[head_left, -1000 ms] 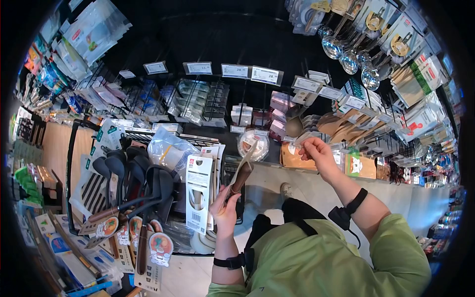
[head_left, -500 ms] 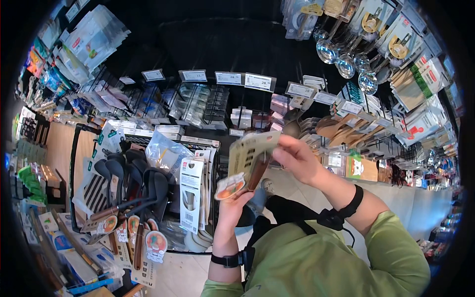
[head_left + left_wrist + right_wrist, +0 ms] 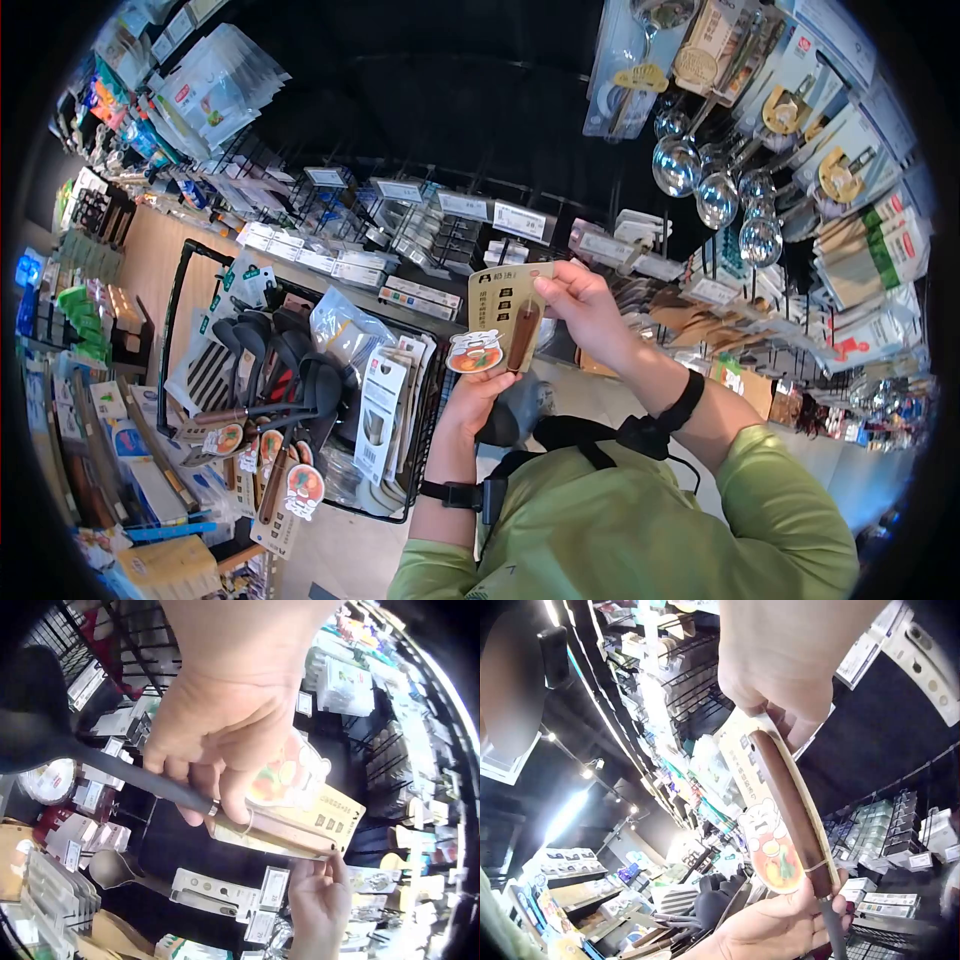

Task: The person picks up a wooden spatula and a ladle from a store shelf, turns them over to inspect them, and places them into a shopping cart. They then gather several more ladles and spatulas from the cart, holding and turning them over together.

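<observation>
Head view: one ladle, brown-handled, lies at the frame's centre against a printed card. Left hand grips it from below; right hand pinches the card's upper right corner. Wire basket of utensils stands lower left.

Left wrist view: black bowl shows at left; fingers curl round the ladle's neck.

Right wrist view: handle slants through centre-right.

Left hand grips while right hand pinches.

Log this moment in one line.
left hand: grips ladle | right hand: pinches card by corner | basket: more utensils inside
</observation>
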### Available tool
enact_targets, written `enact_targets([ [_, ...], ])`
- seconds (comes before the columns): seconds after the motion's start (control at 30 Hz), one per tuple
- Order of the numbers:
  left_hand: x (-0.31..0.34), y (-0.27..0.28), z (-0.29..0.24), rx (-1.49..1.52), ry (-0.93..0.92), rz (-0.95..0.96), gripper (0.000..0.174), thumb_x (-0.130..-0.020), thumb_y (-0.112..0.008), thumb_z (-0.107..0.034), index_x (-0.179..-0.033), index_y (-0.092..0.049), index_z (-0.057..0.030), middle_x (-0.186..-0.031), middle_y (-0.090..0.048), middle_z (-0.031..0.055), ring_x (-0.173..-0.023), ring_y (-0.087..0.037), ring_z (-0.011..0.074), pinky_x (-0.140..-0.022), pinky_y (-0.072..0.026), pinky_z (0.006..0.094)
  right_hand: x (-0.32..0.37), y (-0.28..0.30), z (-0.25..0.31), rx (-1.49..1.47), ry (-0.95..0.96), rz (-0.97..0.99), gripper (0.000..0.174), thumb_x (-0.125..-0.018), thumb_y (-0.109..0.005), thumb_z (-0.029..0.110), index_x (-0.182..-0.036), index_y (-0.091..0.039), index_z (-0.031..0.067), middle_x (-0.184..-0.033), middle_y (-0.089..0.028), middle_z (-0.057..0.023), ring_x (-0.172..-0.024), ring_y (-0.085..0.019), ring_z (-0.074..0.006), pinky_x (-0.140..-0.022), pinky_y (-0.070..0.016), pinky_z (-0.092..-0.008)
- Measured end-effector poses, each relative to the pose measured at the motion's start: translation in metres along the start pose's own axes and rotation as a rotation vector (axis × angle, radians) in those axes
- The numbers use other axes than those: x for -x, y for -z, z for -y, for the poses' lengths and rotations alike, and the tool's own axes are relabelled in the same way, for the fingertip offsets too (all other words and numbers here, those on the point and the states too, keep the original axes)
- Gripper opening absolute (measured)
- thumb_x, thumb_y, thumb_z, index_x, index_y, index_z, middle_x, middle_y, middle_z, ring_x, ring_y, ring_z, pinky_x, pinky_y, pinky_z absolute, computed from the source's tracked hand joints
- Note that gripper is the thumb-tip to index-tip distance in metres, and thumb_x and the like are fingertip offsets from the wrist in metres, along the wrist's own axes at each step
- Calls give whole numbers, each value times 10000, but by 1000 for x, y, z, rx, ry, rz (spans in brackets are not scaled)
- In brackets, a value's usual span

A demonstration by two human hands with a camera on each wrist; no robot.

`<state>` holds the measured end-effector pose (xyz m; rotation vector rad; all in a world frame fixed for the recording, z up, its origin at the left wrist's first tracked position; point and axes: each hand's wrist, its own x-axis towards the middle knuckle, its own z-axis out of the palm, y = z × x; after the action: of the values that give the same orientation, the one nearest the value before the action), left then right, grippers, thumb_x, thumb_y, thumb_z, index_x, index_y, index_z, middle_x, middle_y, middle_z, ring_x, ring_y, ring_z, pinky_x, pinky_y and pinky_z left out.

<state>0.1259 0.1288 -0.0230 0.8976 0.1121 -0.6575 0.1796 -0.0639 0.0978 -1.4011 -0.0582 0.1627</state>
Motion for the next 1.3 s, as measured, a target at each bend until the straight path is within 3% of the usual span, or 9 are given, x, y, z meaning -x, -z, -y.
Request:
enact_targets([
  [0.1,-18,-2,11,40,-41,-103,489,-776,-634,-26,-1232,-462,-56,-1144,-559,44,-1055,-518,170,-915,-387,331,-12,12,-8,-6,-9,-18,207,-915,-511,198,-997,-586,24,-770,-600,35,-627,-434,-4,-567,-372,-183],
  [0.23,-25,-5,16,181,-25,-379,563,-777,-615,25,-1288,-396,-63,-1230,-496,71,-1118,-477,177,-957,-360,331,-22,27,-38,9,-107,8,204,-900,-535,169,-1011,-584,5,-883,-622,-10,-785,-547,-57,-698,-443,-213],
  [0.37,-38,-15,6,-25,-402,-600,651,-785,-625,-8,-1344,-296,-56,-1375,-322,132,-1263,-330,223,-1036,-252,354,-31,34,-70,151,-67,8,180,-890,-549,137,-978,-589,-15,-862,-627,-20,-775,-535,-48,-693,-421,-197],
  [0.5,-70,-39,-36,-477,-587,-593,496,-823,-601,-63,-1277,-405,-29,-1281,-439,131,-1212,-389,197,-1002,-291,300,-45,38,-85,30,-58,-59,155,-878,-561,104,-959,-598,-22,-869,-627,-20,-770,-538,-49,-689,-424,-193],
  [0.6,-104,-40,-57,-481,-418,-504,216,-899,-522,-143,-1062,-570,-9,-961,-598,22,-904,-522,98,-837,-390,234,-63,48,-97,49,-82,-137,141,-868,-570,90,-965,-589,-10,-870,-623,-24,-796,-551,-64,-716,-430,-196],
  [0.73,-143,-33,-70,-306,-294,-457,178,-903,-515,-157,-1015,-581,-35,-910,-599,0,-842,-518,77,-765,-405,222,-87,56,-117,-108,-53,-266,197,-860,-566,90,-1032,-541,0,-970,-607,-61,-920,-553,-113,-828,-409,-230],
  [1.03,-162,-24,-101,-237,-336,-297,154,-917,-489,-147,-993,-578,-46,-893,-616,26,-772,-575,101,-670,-481,268,-96,38,-101,-236,-59,-373,209,-899,-504,145,-1041,-576,10,-971,-622,-62,-902,-550,-118,-806,-421,-232],
  [1.13,-160,-33,-114,-116,-332,-272,113,-899,-506,-123,-930,-594,-59,-856,-623,4,-719,-535,46,-623,-414,197,-97,37,-102,-94,94,-456,184,-880,-511,100,-1011,-592,-1,-957,-625,-71,-881,-563,-121,-794,-432,-235],
  [1.3,-170,-16,-116,-45,-296,-130,101,-884,-530,-120,-917,-594,-49,-871,-637,47,-746,-597,117,-668,-471,241,-97,27,-85,-152,176,-525,157,-825,-558,25,-969,-592,-28,-904,-631,-94,-820,-586,-118,-764,-458,-247],
])
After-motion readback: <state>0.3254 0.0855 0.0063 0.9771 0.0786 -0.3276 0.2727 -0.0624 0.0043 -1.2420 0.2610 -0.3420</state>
